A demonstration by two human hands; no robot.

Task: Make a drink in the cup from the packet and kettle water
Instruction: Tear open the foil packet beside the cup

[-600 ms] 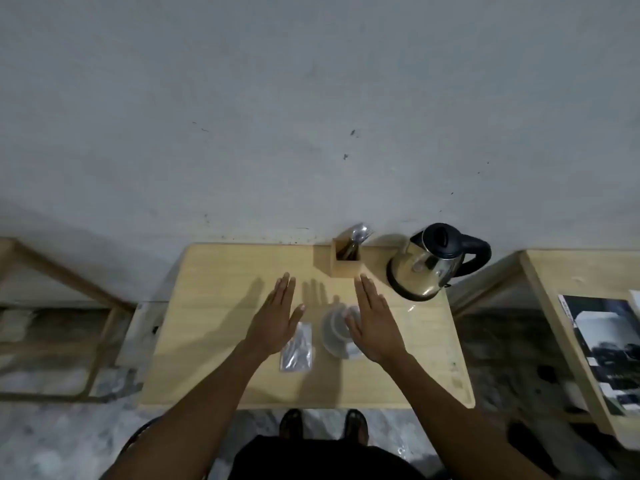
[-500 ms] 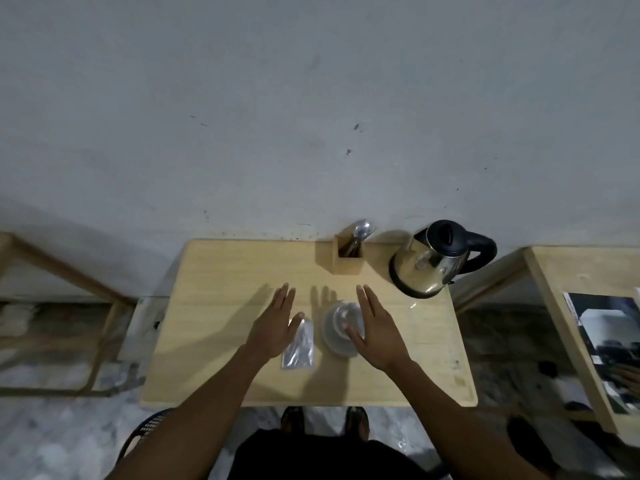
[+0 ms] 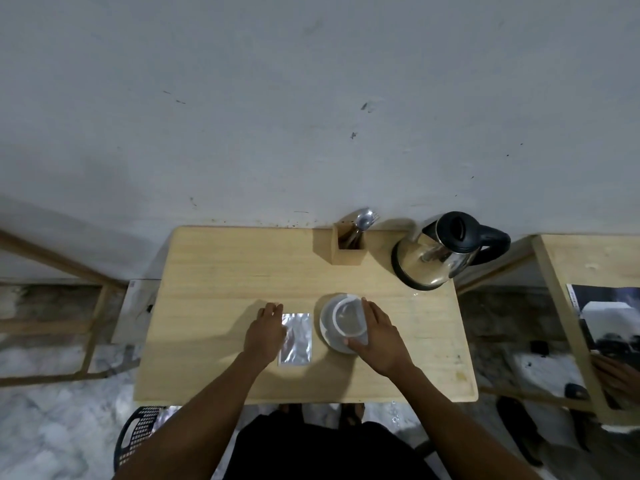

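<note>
- Right hand (image 3: 377, 336): fingers and thumb wrap the clear cup (image 3: 348, 318), which stands on a white saucer (image 3: 327, 329).
- Left hand (image 3: 265, 332): fingers curled narrow, lying on the silver packet's (image 3: 298, 339) left edge.
- Steel kettle (image 3: 436, 256) stands at the wooden table's (image 3: 225, 271) far right, beside a wooden spoon holder (image 3: 348, 245).

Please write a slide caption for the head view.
Right hand touches cup; left hand rests beside packet.

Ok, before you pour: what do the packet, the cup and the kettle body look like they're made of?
Packet: looks like foil or metallised film, silvery and crinkled with glare.
Cup: seems clear plastic or glass, since the white saucer shows through; I can't tell which.
Kettle: polished metal body with mirror reflections, and a matte black lid and handle, probably plastic.
</note>
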